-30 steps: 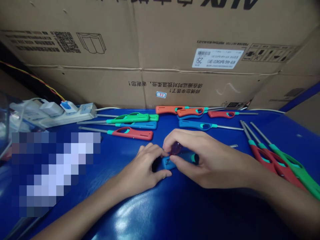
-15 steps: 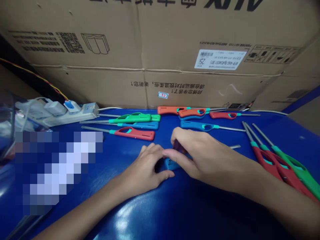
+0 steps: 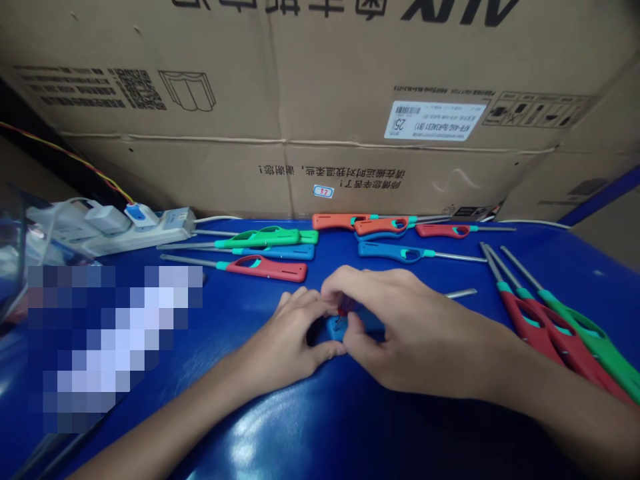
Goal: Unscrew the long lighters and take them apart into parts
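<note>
A blue long-nosed lighter [image 3: 334, 328] lies flat on the blue table [image 3: 350, 427], its metal tip [image 3: 460, 293] sticking out to the right past my wrist. My left hand [image 3: 290, 340] curls round the butt end of its handle and pins it down. My right hand [image 3: 400, 327] is closed over the handle, pinching a small dark red tool [image 3: 343, 309], apparently a screwdriver, point down on the handle's end. Most of the lighter is hidden under both hands.
Several more lighters lie behind my hands, green [image 3: 265, 237], blue [image 3: 395, 251] and red [image 3: 267, 267], with red and green ones at the right [image 3: 555, 327]. A white power strip [image 3: 135, 227] sits at the back left. A large cardboard box [image 3: 320, 100] walls the far edge.
My right hand has shifted slightly and turned over the lighter's end; the red tool showed more a second ago and is mostly covered now. The left hand stays put.
</note>
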{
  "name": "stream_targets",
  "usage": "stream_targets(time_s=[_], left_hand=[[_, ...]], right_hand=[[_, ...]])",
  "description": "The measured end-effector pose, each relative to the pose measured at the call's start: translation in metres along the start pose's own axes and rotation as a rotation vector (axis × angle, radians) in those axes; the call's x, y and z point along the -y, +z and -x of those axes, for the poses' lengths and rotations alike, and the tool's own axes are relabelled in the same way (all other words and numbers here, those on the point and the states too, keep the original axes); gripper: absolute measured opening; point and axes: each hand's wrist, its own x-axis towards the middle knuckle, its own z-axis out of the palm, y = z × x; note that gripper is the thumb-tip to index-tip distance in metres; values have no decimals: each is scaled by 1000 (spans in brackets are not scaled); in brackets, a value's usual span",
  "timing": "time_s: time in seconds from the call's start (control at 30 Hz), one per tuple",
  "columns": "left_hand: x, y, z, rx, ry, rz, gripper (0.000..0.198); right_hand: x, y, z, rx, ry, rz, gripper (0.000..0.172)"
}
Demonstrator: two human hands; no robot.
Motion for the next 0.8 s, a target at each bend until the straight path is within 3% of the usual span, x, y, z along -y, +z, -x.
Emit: stream_targets(time_s=[0.07,0.13,0.2,0.27,0.4,0.57,0.7,0.77,0.8], left_hand=[[0,0,0,5,-9,-9,22],[1,1,0,-6,-1,-9,20],[3,1,1,-19,12,-5,27],[4,2,1,-18,12,-14,32],[5,3,3,-7,19,-32,29],[4,3,2,-22,25,-13,37],[2,1,0,-8,14,6,26],[2,1,0,-3,4,-12,18],[2,1,0,-4,-1,-19,17]], right_hand=[[-1,3,-3,-98,-43,113,3],[-6,4,-6,-185,-71,242,19],[-12,4,-9,-187,-80,267,25],[-19,3,-10,-156,-86,154,18],[-23,-2,-9,-187,-113,-142,41],[-13,-7,-5,-75,-71,-323,41],[-4,-7,-3,26,-6,-178,23],[-1,-5,-4,-21,-11,-8,12],[-1,-4,-4,-55,-29,68,17]])
